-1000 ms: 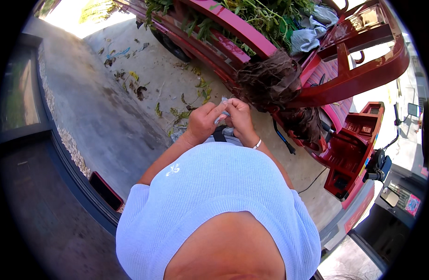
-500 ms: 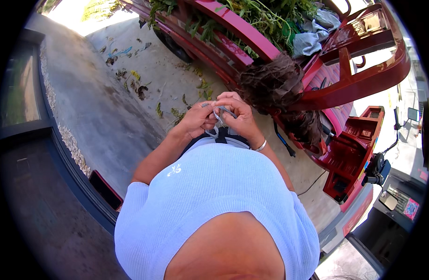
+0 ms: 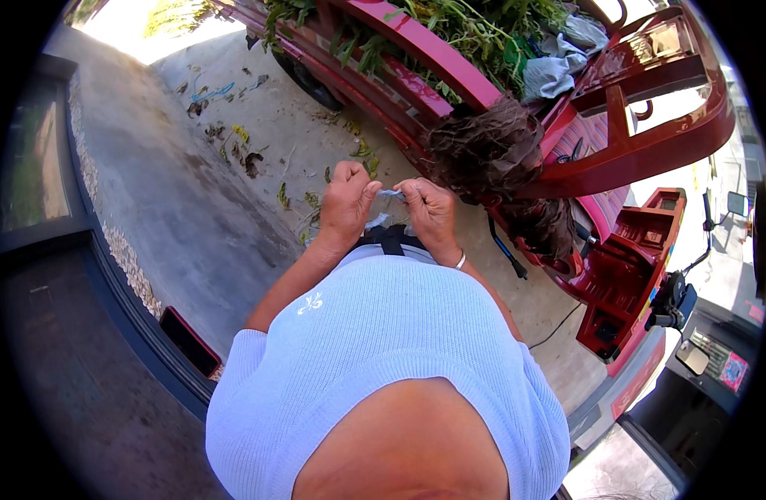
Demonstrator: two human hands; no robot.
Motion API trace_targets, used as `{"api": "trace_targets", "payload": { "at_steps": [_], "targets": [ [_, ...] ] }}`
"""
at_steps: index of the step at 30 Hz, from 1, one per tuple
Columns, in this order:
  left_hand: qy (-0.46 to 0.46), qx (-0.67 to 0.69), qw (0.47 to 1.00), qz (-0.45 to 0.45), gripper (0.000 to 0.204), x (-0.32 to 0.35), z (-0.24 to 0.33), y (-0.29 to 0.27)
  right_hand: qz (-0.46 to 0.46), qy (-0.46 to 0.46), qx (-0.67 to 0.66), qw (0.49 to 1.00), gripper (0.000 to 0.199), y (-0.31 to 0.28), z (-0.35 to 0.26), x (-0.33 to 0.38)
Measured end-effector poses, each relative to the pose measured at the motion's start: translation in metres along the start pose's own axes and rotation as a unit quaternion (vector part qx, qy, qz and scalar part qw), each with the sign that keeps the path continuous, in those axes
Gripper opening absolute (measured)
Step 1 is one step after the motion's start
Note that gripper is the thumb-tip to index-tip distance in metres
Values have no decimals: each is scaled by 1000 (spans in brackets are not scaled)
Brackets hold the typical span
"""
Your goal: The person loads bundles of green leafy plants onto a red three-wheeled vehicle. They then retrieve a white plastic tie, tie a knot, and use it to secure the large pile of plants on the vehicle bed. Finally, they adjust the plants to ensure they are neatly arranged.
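Observation:
My left hand (image 3: 347, 203) and my right hand (image 3: 430, 210) are held close together in front of my chest. Both pinch a thin pale blue strip (image 3: 390, 194) stretched between the fingertips; a bit more of it hangs just below. My right wrist wears a thin silver bangle (image 3: 460, 262). A light blue knitted top (image 3: 383, 367) covers my body and hides what lies under the hands.
A red three-wheeled cart (image 3: 633, 158) loaded with green plants (image 3: 475, 29) and dark root clumps (image 3: 487, 150) stands ahead on the right. Leaf litter (image 3: 233, 142) is scattered on the concrete ground. A dark raised kerb (image 3: 125, 308) runs along the left.
My hands have stayed together at the chest, shifting slightly while working the pale strip; the fingers have drawn a little apart with the strip taut between them.

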State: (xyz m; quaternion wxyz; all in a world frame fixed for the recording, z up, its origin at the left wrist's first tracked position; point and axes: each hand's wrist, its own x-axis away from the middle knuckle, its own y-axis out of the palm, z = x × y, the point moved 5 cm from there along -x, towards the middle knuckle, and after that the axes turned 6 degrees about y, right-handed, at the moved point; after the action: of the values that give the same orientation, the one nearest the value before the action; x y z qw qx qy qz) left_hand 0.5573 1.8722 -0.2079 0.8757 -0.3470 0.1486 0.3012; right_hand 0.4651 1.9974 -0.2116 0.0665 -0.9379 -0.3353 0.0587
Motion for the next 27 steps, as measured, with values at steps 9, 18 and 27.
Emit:
{"api": "trace_targets", "payload": {
  "at_steps": [9, 18, 27],
  "targets": [
    [-70, 186, 974, 106, 27, -8, -4, -13, -66, 246, -262, 931, 26, 18, 26, 7],
    [-390, 728, 563, -27, 23, 19, -13, 30, -45, 230, -286, 929, 24, 15, 39, 10],
    [-265, 473, 832, -119, 15, 11, 5, 26, -56, 14, -106, 993, 15, 0, 2, 1]
  ]
}}
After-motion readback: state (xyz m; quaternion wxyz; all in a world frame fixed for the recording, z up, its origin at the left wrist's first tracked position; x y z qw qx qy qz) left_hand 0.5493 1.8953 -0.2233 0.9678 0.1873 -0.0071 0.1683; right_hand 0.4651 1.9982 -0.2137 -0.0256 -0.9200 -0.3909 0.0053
